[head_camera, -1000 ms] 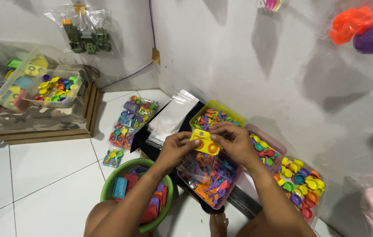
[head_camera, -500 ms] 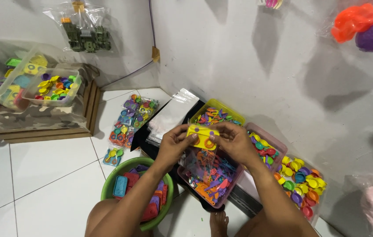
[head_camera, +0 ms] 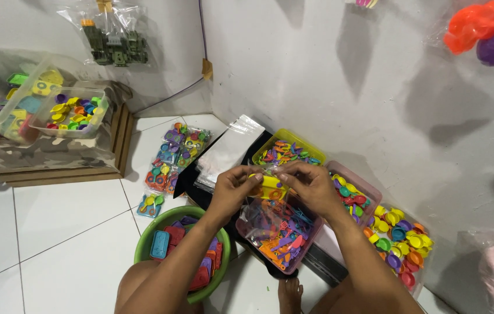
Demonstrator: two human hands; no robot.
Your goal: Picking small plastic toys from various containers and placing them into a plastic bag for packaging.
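My left hand [head_camera: 234,191] and my right hand [head_camera: 312,185] meet over the trays, fingertips close together. Between them is a small yellow toy piece [head_camera: 271,186]: the right hand pinches it, and the left hand pinches the mouth of a clear plastic bag [head_camera: 261,218] beside it. The bag hangs below my hands, over a pink tray [head_camera: 311,247] of small coloured toy utensils. My fingers hide part of the yellow piece.
A green bowl [head_camera: 142,247] of flat coloured pieces sits by my left forearm. Behind are a yellow tray [head_camera: 289,137], a pink tray of toy pots [head_camera: 369,189], a stack of clear bags [head_camera: 229,150], filled packets [head_camera: 174,154] on the tiles, and clear boxes [head_camera: 66,110] on a wooden crate.
My hands stay in nearly the same place. The yellow piece has turned between my fingers and shows less of its face than before.
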